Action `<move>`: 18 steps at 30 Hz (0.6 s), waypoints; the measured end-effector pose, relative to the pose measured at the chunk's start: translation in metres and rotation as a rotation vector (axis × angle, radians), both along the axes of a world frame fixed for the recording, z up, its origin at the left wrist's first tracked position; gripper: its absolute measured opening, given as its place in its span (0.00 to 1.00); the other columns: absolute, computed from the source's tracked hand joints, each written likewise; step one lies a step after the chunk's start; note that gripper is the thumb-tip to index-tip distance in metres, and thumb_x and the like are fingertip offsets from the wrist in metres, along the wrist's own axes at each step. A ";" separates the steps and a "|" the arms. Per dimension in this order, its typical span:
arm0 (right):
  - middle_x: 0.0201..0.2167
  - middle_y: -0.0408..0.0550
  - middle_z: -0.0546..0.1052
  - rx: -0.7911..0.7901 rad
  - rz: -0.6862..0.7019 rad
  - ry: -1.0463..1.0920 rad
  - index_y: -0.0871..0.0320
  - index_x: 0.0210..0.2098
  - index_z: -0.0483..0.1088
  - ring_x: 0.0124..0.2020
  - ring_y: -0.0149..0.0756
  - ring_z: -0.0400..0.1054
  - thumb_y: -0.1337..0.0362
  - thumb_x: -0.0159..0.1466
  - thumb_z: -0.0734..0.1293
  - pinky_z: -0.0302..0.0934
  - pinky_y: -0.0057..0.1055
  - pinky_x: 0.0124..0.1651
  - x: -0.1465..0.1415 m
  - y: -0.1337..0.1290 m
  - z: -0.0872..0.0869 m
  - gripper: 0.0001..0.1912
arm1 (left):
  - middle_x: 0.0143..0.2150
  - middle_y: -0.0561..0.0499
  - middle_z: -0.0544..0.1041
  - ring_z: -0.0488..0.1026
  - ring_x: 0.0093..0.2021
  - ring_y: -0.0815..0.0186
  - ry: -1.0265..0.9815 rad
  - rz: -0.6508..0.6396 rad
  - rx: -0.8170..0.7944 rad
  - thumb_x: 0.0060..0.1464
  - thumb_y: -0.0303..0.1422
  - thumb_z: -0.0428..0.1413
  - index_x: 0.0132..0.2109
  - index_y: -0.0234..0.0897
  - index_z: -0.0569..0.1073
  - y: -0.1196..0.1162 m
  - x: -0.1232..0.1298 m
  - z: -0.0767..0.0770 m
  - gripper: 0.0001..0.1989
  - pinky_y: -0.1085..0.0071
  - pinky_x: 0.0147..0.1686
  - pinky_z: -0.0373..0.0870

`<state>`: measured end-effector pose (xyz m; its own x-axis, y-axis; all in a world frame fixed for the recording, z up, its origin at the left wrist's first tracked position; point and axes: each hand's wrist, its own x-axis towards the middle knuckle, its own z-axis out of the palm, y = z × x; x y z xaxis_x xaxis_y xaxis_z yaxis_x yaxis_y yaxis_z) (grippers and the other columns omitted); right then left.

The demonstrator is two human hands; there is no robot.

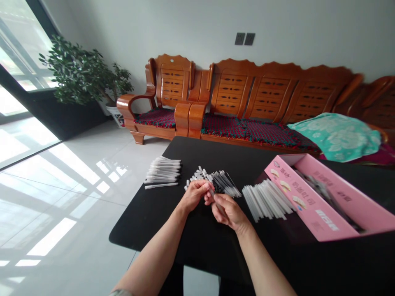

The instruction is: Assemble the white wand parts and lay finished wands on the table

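Observation:
Over the black table (148, 218), my left hand (195, 194) and my right hand (227, 210) meet, fingers closed around one slim pen-like piece (218, 204), mostly covered by the fingers. Just behind them lie small white caps (200, 172) and a row of thin dark-tipped refills (226, 183). A stack of white pens (163, 169) sits at the left, with a single pen (161, 186) in front of it. To the right of my hands, several translucent white tubes (268, 199) lie side by side.
A pink open box (321, 205) with dark items inside stands at the right of the table. Behind the table is a wooden sofa (268, 90) with a turquoise cloth (339, 135) on it. A potted plant (86, 78) stands at the back left.

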<state>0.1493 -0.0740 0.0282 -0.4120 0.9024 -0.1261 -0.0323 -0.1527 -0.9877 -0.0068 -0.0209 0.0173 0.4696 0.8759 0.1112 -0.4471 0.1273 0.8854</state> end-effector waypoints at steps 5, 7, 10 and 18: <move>0.15 0.39 0.63 0.501 -0.301 -0.469 0.57 0.28 0.69 0.16 0.27 0.56 0.52 0.69 0.58 0.49 0.26 0.23 -0.001 -0.003 -0.007 0.20 | 0.23 0.53 0.73 0.65 0.19 0.76 -0.074 0.407 -0.017 0.52 0.43 0.63 0.33 0.31 0.77 0.014 -0.012 0.002 0.17 0.78 0.21 0.61; 0.17 0.43 0.69 0.703 -0.398 -0.702 0.57 0.30 0.71 0.19 0.30 0.63 0.55 0.70 0.58 0.52 0.27 0.27 -0.001 -0.003 -0.011 0.19 | 0.25 0.53 0.73 0.65 0.21 0.76 -0.105 0.554 -0.025 0.50 0.44 0.64 0.32 0.32 0.77 0.020 -0.020 0.004 0.17 0.79 0.22 0.62; 0.26 0.49 0.78 0.818 -0.490 -0.815 0.58 0.39 0.75 0.27 0.35 0.72 0.58 0.72 0.55 0.57 0.28 0.32 0.004 0.000 -0.017 0.18 | 0.25 0.52 0.73 0.66 0.22 0.73 0.006 0.528 0.014 0.52 0.45 0.62 0.34 0.31 0.78 0.019 -0.022 0.005 0.18 0.77 0.23 0.64; 0.33 0.53 0.81 0.781 -0.868 -0.948 0.61 0.47 0.75 0.32 0.40 0.74 0.56 0.70 0.56 0.59 0.30 0.34 0.036 0.011 -0.021 0.20 | 0.22 0.56 0.70 0.65 0.19 0.72 0.376 0.612 0.147 0.52 0.45 0.60 0.46 0.34 0.77 0.010 -0.013 -0.005 0.21 0.77 0.19 0.61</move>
